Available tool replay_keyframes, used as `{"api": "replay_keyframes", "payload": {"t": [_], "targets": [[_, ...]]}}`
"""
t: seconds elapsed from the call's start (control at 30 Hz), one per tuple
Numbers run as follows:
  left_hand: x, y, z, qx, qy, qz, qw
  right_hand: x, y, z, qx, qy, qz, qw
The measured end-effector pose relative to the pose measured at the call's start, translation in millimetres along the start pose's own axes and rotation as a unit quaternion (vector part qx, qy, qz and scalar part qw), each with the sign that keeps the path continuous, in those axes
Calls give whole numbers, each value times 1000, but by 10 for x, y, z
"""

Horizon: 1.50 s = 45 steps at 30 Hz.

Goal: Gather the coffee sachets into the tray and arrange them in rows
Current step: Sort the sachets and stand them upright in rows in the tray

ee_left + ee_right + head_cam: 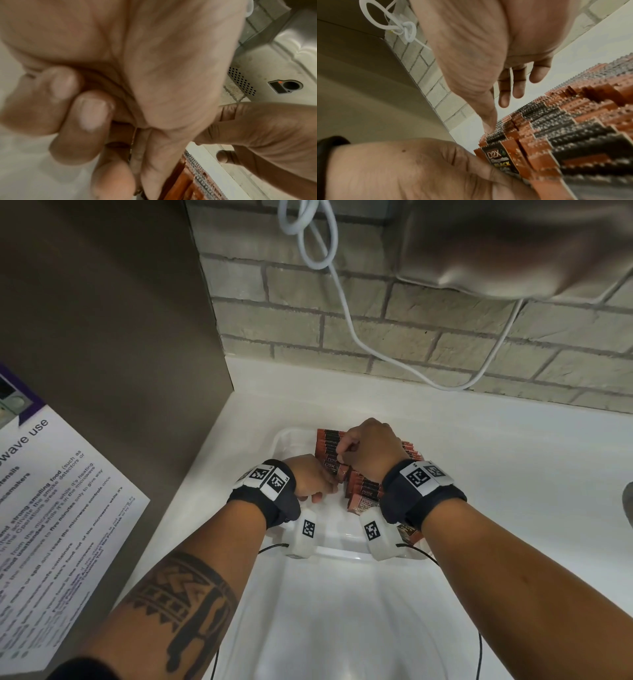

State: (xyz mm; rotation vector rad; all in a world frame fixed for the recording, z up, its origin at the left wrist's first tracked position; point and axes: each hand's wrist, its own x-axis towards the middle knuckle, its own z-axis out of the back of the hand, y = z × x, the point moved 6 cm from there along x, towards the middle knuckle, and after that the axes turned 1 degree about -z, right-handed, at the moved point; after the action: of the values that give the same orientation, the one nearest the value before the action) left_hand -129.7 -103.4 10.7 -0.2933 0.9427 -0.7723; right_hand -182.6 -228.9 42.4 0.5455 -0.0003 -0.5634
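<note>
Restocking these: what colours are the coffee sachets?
Copper-orange with black label panels; the coffee sachets show best in the right wrist view.

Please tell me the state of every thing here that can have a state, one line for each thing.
coffee sachets: in the tray, standing on edge in packed rows.
tray: on the white counter, left part bare.
left hand: fingers curled, pinching a sachet at the rows' left edge.
right hand: over the rows, thumb tip touching the sachet tops.
white cable: hanging loose along the brick wall.

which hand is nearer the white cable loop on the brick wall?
Right. The right hand sits over the sachets toward the tray's far end, below the white cable; the left hand is lower-left, nearer the person.
</note>
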Motion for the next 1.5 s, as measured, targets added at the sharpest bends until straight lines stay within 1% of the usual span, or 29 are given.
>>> {"api": "replay_keyframes", "payload": {"t": [0.1,0.17,0.23,0.33,0.4,0.47,0.53,0.63,0.73,0.83,0.9,0.93,1.0,1.03,1.1,1.13,1.2,1.23,1.27,1.33,1.37,1.5], "targets": [[-7,21,8,4,-4,7,1000,-52,36,88,22,-9,2,1000],[-24,47,24,8,-14,6,1000,-112,30,206,47,-25,1,999],[-66,44,27,15,-9,-1,1000,-230,15,355,56,-38,8,998],[-153,-30,-58,28,33,-10,999,-480,-78,522,61,-46,14,997],[-201,-91,-159,46,63,-12,997,-674,-206,587,72,-54,-1,996],[-214,-142,-251,56,81,-24,995,-870,-372,649,95,-76,-20,992],[-221,-190,-314,49,84,-40,994,-1060,-557,711,105,-111,-41,987],[-225,-260,-412,35,99,-55,993,-1315,-826,687,120,-152,-77,978],[-240,-352,-512,36,121,-59,990,-1479,-960,537,137,-156,-91,974],[-261,-411,-567,43,123,-62,990,-1526,-1068,435,144,-173,-110,968],[-309,-434,-511,54,91,-83,991,-1552,-1168,384,192,-177,-145,954],[-349,-427,-430,54,54,-100,992,-1566,-1208,349,215,-171,-163,948],[-482,-345,-187,26,-56,-135,989,-1590,-1290,269,240,-158,-183,940],[-564,-260,-53,-1,-120,-145,982,-1601,-1341,229,248,-153,-188,938],[-716,22,199,-70,-244,-140,957,-1615,-1430,165,269,-144,-197,932],[-776,209,297,-107,-294,-126,941,-1618,-1462,141,283,-140,-201,927],[-838,612,420,-164,-372,-89,909,-1610,-1492,124,310,-130,-205,919],[-841,798,448,-192,-395,-70,896,-1596,-1497,124,324,-124,-205,915],[-831,963,443,-233,-403,-55,883,-1577,-1496,119,337,-116,-206,911],[-779,1185,355,-330,-379,-39,864,-1516,-1492,100,355,-102,-207,906],[-750,1244,299,-360,-361,-33,860,-1482,-1496,84,362,-98,-209,903],[-679,1254,157,-402,-315,-31,859,-1399,-1499,19,373,-88,-215,898]]}}
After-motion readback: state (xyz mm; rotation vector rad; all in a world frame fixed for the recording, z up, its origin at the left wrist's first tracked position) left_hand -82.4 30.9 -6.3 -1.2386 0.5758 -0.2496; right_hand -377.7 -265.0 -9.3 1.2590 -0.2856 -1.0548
